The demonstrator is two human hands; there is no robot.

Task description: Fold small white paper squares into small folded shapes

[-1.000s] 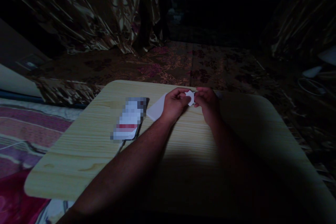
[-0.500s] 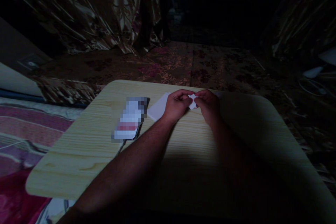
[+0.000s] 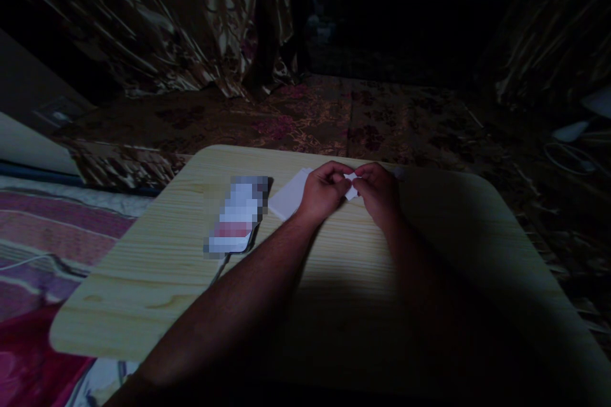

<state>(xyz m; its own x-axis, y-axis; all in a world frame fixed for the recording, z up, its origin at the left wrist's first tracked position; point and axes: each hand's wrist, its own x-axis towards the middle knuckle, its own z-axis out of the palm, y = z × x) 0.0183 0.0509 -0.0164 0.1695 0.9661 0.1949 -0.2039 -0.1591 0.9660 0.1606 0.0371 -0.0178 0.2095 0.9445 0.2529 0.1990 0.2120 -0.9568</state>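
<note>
A small white piece of paper [image 3: 352, 188] is pinched between my two hands near the far edge of the table. My left hand [image 3: 323, 191] grips its left side with thumb and fingers. On its right side, my right hand [image 3: 379, 191] holds it the same way, the thumbs almost meeting. Part of the paper is hidden by the fingers, so its full shape cannot be made out. Just left of my left hand lies a stack of white paper [image 3: 289, 194], partly covered by that hand.
A phone [image 3: 236, 216] with a blurred screen and a cable lies left on the wooden table [image 3: 128, 286]. Patterned curtains [image 3: 200, 19] hang behind a cloth-covered ledge [image 3: 305, 114]. Striped bedding [image 3: 57, 229] is at the left; a lamp and white cable [image 3: 568, 156] are at the dim right.
Both hands stay almost in place on the paper. Only a slight shift of the thumbs and of the paper's visible outline shows.
</note>
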